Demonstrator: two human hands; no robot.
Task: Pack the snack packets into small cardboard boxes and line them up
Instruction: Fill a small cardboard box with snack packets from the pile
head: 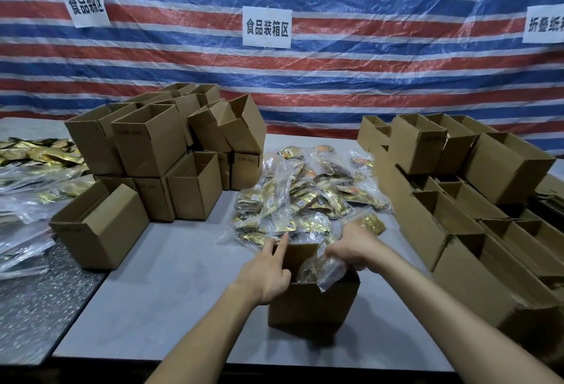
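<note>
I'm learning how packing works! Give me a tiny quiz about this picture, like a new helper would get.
1. True or false: the right hand grips a clear bag of packets at the top of the open box.
2. What does the left hand touch? A the box; B nothing; C the right hand.
3. Fill in: the heap of snack packets lies ___ the box, farther away.
Key: 1 true; 2 A; 3 behind.
</note>
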